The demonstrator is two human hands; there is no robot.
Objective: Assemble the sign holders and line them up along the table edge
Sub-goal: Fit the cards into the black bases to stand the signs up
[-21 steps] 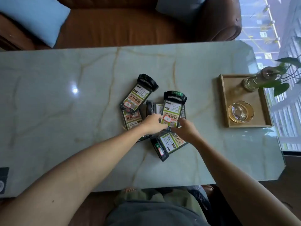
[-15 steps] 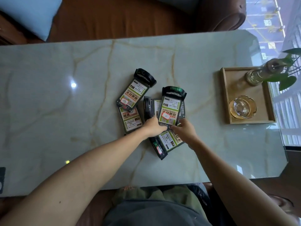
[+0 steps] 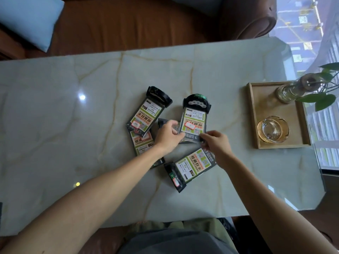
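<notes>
Several sign holders with green and white printed cards lie in a loose heap at the middle of the marble table (image 3: pixel 55 125). One holder with a black round base (image 3: pixel 194 118) is tilted up off the heap; my left hand (image 3: pixel 167 135) and my right hand (image 3: pixel 215 142) pinch its near corners. Another holder (image 3: pixel 146 112) lies flat to the left, its base pointing away. A third holder (image 3: pixel 190 166) lies near my right wrist, base toward me. A loose card (image 3: pixel 142 143) lies partly under my left hand, and more pieces are hidden beneath.
A wooden tray (image 3: pixel 252 116) at the right holds a glass ashtray (image 3: pixel 273 131) and a glass vase with a plant (image 3: pixel 291 90). A brown sofa (image 3: pixel 128 24) with a blue cushion (image 3: pixel 27 17) runs behind the table's far edge. My lap is at the near edge.
Both hands have raised the middle holder off the heap, so its round base now points up and away. The other holders have stayed where they were.
</notes>
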